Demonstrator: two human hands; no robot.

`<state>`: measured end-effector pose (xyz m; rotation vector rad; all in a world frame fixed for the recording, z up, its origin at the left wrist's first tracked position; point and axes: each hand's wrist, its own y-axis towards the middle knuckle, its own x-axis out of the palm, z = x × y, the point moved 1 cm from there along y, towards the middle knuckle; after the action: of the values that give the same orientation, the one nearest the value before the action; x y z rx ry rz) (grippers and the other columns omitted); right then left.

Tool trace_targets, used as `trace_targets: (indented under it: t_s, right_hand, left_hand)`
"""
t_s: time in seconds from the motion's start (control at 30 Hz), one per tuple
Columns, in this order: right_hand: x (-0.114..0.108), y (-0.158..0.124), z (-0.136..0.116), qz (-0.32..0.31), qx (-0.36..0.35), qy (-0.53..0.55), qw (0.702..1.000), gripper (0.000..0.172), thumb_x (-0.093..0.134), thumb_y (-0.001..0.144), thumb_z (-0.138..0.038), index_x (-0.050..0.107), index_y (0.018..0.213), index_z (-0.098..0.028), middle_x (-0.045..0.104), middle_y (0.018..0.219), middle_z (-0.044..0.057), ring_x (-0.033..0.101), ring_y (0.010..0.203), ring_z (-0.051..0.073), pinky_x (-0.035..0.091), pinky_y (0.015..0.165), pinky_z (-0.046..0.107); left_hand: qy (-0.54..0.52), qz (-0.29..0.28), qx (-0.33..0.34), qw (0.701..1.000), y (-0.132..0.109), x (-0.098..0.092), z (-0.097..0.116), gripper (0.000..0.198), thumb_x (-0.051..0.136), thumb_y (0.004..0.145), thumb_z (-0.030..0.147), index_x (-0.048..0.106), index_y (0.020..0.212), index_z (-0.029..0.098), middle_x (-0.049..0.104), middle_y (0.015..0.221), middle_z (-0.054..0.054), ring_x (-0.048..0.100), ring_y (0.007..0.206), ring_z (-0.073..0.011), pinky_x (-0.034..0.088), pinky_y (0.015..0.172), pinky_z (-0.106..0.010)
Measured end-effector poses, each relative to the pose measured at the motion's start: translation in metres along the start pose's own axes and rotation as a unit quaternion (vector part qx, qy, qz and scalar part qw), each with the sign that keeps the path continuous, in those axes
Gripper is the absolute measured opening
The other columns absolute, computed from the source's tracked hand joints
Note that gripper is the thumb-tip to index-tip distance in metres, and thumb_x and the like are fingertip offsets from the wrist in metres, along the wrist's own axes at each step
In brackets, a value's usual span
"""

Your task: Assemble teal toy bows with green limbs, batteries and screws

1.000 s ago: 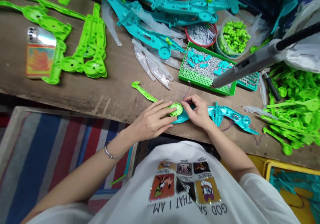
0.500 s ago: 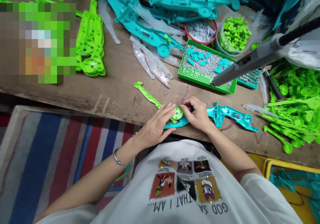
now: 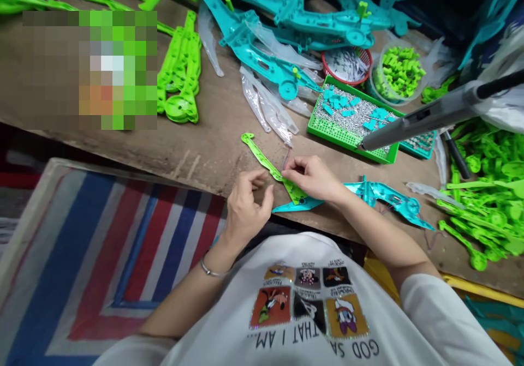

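My right hand [image 3: 314, 179] is closed in a pinch over a long green plastic arm [image 3: 261, 157], with a thin reddish wire [image 3: 287, 156] rising from its fingertips. The round end of the green arm rests on a bow-shaped blue plastic part [image 3: 395, 198] and is mostly covered by that hand. To the left, my left hand [image 3: 249, 205] has its fingers half curled, thumb apart, and appears to hold nothing. It is beside the green arm, off the blue part. More thin wires lie along the blue part's right side.
A green basket [image 3: 352, 147] holds screws and small blue pieces. Above it a grey power screwdriver [image 3: 417, 116] hangs at an angle. Green arms [image 3: 491, 191] are heaped at right; large blue parts [image 3: 262, 66] and clear plastic pieces [image 3: 268, 109] lie further back.
My left hand has lifted off the green arm and drawn back to the left, fingers curling. My right hand and the wire have shifted left along the green arm. The whole view has swung slightly.
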<state>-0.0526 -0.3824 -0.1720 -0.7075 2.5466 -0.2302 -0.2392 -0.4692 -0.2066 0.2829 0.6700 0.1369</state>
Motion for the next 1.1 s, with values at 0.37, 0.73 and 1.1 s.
trace_targets:
  t_s: [0.37, 0.73, 1.1]
  right_hand:
    - [0.008, 0.005, -0.009, 0.018, 0.011, -0.094, 0.995, 0.016, 0.065, 0.09, -0.024, 0.073, 0.079, -0.016, 0.069, 0.07, -0.001, 0.058, 0.065, 0.012, 0.037, 0.063, 0.024]
    - [0.022, -0.002, -0.001, 0.072, -0.003, -0.15, 0.986, 0.013, 0.064, 0.09, -0.026, 0.072, 0.083, -0.02, 0.071, 0.076, 0.002, 0.062, 0.069, 0.015, 0.04, 0.068, 0.028]
    - [0.023, -0.01, 0.01, 0.096, -0.052, -0.092, 0.99, 0.014, 0.066, 0.091, -0.028, 0.073, 0.085, -0.018, 0.071, 0.08, 0.002, 0.06, 0.069, 0.013, 0.042, 0.067, 0.026]
  left_hand:
    - [-0.061, -0.029, -0.092, 0.993, 0.004, 0.009, -0.005, 0.032, 0.065, 0.094, 0.025, 0.055, 0.124, 0.018, 0.07, 0.104, -0.008, 0.07, 0.079, -0.0127, 0.061, 0.071, -0.025]
    - [-0.224, -0.039, -0.18, 0.957, 0.003, 0.013, -0.009, 0.051, 0.063, 0.095, 0.026, 0.047, 0.142, 0.02, 0.07, 0.118, -0.011, 0.075, 0.096, -0.0169, 0.065, 0.087, -0.033]
    - [-0.43, -0.042, -0.301, 0.85, 0.01, 0.026, -0.005, 0.065, 0.079, 0.084, 0.03, 0.051, 0.141, 0.017, 0.07, 0.12, -0.011, 0.074, 0.099, -0.017, 0.062, 0.095, -0.034]
